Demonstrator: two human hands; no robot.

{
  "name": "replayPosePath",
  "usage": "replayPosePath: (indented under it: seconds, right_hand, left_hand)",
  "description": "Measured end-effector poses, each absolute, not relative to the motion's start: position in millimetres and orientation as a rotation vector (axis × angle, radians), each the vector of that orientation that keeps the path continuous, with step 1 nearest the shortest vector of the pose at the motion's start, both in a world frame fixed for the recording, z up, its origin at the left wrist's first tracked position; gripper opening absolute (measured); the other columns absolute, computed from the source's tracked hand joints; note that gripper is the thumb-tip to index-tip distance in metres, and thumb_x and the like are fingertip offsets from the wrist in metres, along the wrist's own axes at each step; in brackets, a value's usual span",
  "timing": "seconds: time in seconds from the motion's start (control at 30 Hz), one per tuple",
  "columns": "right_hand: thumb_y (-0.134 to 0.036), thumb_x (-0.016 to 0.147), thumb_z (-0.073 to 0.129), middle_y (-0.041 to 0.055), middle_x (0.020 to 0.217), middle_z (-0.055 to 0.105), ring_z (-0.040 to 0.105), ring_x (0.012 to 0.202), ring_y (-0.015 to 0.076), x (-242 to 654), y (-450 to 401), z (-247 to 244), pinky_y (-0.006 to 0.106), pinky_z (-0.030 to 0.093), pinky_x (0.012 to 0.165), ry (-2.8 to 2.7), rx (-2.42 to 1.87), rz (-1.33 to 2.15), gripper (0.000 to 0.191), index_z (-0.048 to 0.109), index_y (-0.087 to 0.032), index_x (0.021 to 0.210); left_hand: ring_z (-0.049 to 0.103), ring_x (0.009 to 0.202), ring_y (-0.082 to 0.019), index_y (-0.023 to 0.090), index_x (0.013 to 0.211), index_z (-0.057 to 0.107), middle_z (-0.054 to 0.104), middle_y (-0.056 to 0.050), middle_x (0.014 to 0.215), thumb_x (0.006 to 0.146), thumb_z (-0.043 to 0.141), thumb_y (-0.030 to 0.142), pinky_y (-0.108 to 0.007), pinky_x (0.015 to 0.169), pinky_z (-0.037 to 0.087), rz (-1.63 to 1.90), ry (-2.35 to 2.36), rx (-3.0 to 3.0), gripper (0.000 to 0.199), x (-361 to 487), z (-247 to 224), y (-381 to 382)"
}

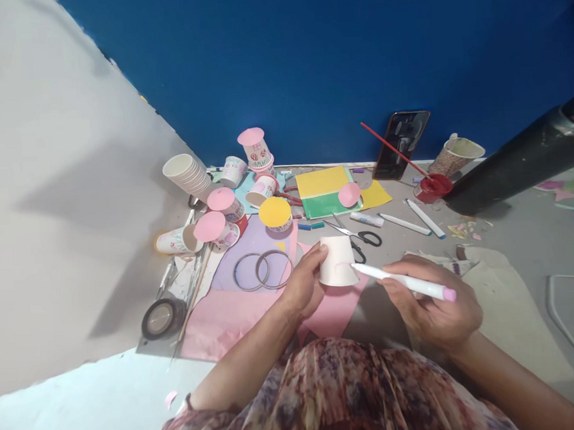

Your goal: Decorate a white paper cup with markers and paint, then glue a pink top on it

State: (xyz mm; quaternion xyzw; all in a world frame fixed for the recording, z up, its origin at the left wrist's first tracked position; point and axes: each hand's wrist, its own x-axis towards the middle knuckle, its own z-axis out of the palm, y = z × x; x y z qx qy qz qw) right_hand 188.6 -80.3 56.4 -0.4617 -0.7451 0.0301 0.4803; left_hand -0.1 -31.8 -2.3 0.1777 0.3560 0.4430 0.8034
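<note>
A plain white paper cup point(336, 257), turned upside down, is gripped along its left side by my left hand point(306, 281). My right hand point(436, 303) pinches a white felt-tip pen point(406, 280) with a pink end. The pen's tip meets the right side of the cup, where a faint pink line shows. Behind the cup lie black-handled scissors point(360, 235), partly covered by it. Pink paper point(335, 312) lies beneath the cup, and two bangles point(263, 271) rest on purple paper left of my left hand.
Decorated cups with pink or yellow discs, such as one yellow disc point(275, 213), stand at the left near a stack of cups point(186, 172). A phone point(401, 145) leans on the blue wall. Right of it are a red pot point(432, 188) and a dark pole point(519, 158).
</note>
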Motion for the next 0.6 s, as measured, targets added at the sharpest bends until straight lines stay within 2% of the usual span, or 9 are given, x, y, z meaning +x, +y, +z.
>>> replayPosePath:
  seconds: [0.23,0.6]
  right_hand:
    - [-0.013,0.095,0.066,0.0015,0.072,0.078,0.072,0.056,0.0171,190.8,-81.9,58.3,0.028,0.054,0.052,-1.839,-1.097,0.161,0.01,0.071,-0.022,0.095]
    - [-0.008,0.093,0.066,0.0014,0.078,0.079,0.071,0.059,0.0167,192.9,-81.0,53.1,0.029,0.055,0.054,-1.829,-0.998,0.187,0.017,0.069,-0.021,0.102]
  left_hand:
    - [0.076,0.109,-0.034,0.015,0.112,0.071,0.079,-0.014,0.108,0.081,0.086,0.04,-0.046,0.098,0.061,0.915,0.775,0.277,0.043,-1.3,-1.1,-31.0]
    - [0.078,0.104,-0.033,0.012,0.114,0.07,0.08,-0.016,0.107,0.088,0.079,0.033,-0.044,0.096,0.063,0.913,0.802,0.233,0.035,-1.3,3.4,-30.2]
